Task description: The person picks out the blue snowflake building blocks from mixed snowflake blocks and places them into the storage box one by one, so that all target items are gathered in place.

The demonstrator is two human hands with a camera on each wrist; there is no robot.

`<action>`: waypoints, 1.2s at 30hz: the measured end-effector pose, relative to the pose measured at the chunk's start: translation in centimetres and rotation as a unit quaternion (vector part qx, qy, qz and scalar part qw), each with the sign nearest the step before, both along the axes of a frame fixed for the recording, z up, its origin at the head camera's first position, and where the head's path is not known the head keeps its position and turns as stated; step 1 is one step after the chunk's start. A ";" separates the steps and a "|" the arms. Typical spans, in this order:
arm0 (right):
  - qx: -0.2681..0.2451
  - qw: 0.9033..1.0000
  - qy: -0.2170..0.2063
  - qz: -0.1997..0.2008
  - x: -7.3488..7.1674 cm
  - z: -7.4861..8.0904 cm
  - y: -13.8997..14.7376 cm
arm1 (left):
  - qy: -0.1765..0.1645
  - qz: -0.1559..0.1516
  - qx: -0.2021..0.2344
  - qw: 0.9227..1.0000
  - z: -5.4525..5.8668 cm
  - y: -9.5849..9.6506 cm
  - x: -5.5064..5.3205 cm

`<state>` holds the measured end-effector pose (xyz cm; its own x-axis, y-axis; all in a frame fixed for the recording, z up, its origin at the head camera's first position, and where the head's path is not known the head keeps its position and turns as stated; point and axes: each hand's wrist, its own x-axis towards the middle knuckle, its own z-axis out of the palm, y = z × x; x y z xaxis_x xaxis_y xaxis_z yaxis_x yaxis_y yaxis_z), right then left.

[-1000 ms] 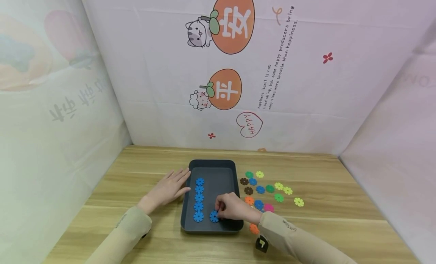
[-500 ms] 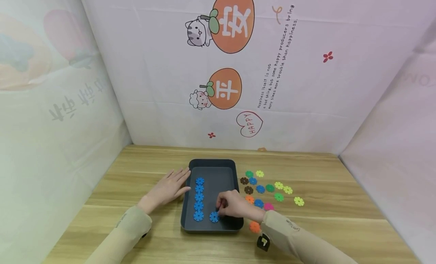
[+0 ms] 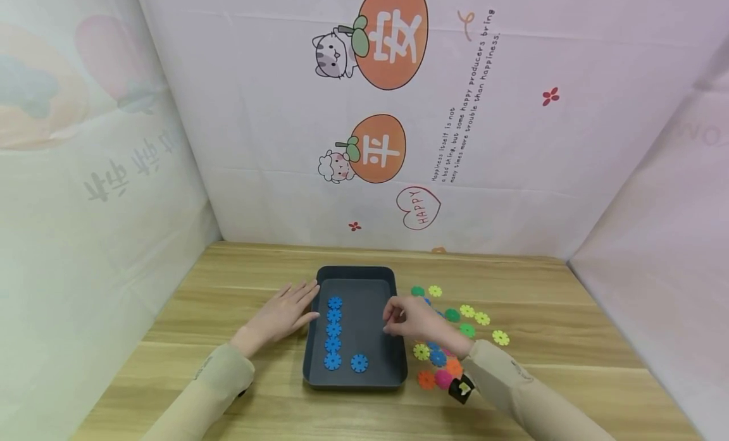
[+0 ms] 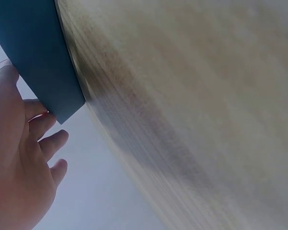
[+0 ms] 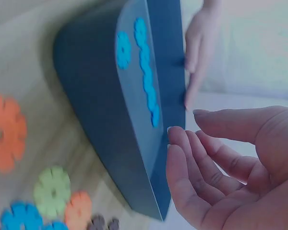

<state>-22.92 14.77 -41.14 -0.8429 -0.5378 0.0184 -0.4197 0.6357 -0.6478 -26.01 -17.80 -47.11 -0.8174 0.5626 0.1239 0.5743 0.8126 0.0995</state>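
Note:
My left hand (image 3: 283,314) lies with outstretched fingers along the left rim of a dark grey tray (image 3: 355,273); in the left wrist view its fingertips touch the tray's outer wall (image 4: 38,48). Inside the tray, several blue notched discs (image 3: 333,330) form a column near the left side. A single blue notched disc (image 3: 359,363) lies flat to the right of the column's lower end. Over the tray's right rim hovers my right hand (image 3: 418,319), its fingers loosely bent. The right wrist view shows a gap between thumb and fingers (image 5: 177,167), with nothing between them.
Right of the tray, loose notched discs lie scattered on the wooden table (image 3: 547,378): yellow (image 3: 500,338), green (image 3: 452,315), orange (image 3: 426,380), pink (image 3: 443,379) and blue (image 3: 438,357). My right forearm hangs over part of them. A printed white sheet (image 3: 484,226) stands behind the table.
My right hand has let go of the single blue disc and moved up and right to the tray's right rim. The disc stays in the tray. My left hand has not moved.

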 end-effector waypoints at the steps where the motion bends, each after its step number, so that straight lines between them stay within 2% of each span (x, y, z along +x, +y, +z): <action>1: -0.002 1.000 -0.001 -0.005 -0.1 0.2 0.4 | 0.000 0.000 0.000 1.000 0.0 0.0 0.0; 6: -0.013 1.000 0.002 -0.018 -0.9 1.1 2.2 | 0.001 0.001 -0.003 1.000 0.0 0.0 0.0; 14: -0.029 0.999 0.012 -0.042 -1.8 1.5 4.9 | -0.002 0.000 0.000 1.000 0.0 0.0 0.0; 20: -0.017 0.997 0.025 -0.073 -2.4 0.5 6.8 | -0.006 0.000 0.005 1.000 0.2 0.1 0.1; 27: 0.003 0.995 0.016 -0.100 -2.7 -0.5 8.4 | -0.004 0.000 0.004 1.000 0.2 0.1 0.2; 36: 0.018 0.995 0.006 -0.102 -3.2 -2.2 9.6 | -0.003 0.001 0.006 1.000 0.1 0.1 0.2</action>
<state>-26.09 24.36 -43.39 -0.9341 -0.3568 0.0139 -0.2883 0.7307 -0.6188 -25.82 -17.73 -46.97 -0.8192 0.5594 0.1267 0.5721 0.8124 0.1129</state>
